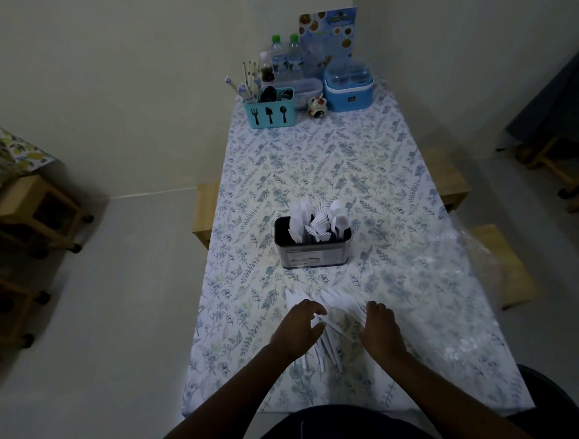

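A pile of white plastic cutlery lies on the flowered tablecloth near the table's front edge. My left hand rests on the pile's left side with fingers curled round some pieces. On the pile's right side, my right hand has its fingers bent down onto the cutlery. Whether it grips a piece is hidden. Behind the pile stands a dark metal tin with white plastic knives, forks and spoons upright in it.
At the far end stand a teal cutlery caddy, water bottles, a blue lidded container, a small jar and a menu card. Clear plastic wrap lies right. Wooden stools flank the table.
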Tool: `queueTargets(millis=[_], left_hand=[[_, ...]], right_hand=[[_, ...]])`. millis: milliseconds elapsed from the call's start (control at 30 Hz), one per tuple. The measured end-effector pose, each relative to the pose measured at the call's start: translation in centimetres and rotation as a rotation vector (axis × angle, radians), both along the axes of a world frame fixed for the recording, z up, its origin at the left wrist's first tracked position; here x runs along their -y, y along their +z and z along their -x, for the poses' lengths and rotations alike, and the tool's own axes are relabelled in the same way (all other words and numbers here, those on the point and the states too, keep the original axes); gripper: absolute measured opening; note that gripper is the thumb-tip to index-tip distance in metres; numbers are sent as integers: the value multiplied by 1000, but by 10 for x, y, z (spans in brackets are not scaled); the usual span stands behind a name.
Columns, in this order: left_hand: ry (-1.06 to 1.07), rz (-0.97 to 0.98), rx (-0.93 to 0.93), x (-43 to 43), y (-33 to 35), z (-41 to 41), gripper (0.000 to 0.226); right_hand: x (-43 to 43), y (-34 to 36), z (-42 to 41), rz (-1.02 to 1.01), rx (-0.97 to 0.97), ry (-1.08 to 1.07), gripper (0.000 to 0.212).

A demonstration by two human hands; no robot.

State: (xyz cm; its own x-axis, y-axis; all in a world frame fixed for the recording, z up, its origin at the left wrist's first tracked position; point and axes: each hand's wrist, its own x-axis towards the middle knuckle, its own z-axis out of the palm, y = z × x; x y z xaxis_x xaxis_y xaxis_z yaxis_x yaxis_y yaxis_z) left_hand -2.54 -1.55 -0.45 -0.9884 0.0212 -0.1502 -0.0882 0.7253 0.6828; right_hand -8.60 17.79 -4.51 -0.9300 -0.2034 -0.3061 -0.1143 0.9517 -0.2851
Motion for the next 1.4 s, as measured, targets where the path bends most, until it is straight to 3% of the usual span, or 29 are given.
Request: queueTargets(millis=[233, 533, 1067, 1233, 1400], left_hand=[[83, -44, 61, -10, -4, -5, 22], [174, -86, 92, -16, -11, -5, 22], [432, -186, 118, -34, -17, -1, 22], [434, -170, 132, -31, -20, -1, 24], [407, -190, 161, -24, -19, 4, 26]], right_hand=[[0, -4, 0, -91, -39, 74, 32], [-5, -9, 8, -26, 25, 92, 30], [-8, -6, 10, -178, 46, 201, 29], [-11, -3, 9, -108, 29, 283, 38], [-15, -3, 12, -59, 11, 315, 30]])
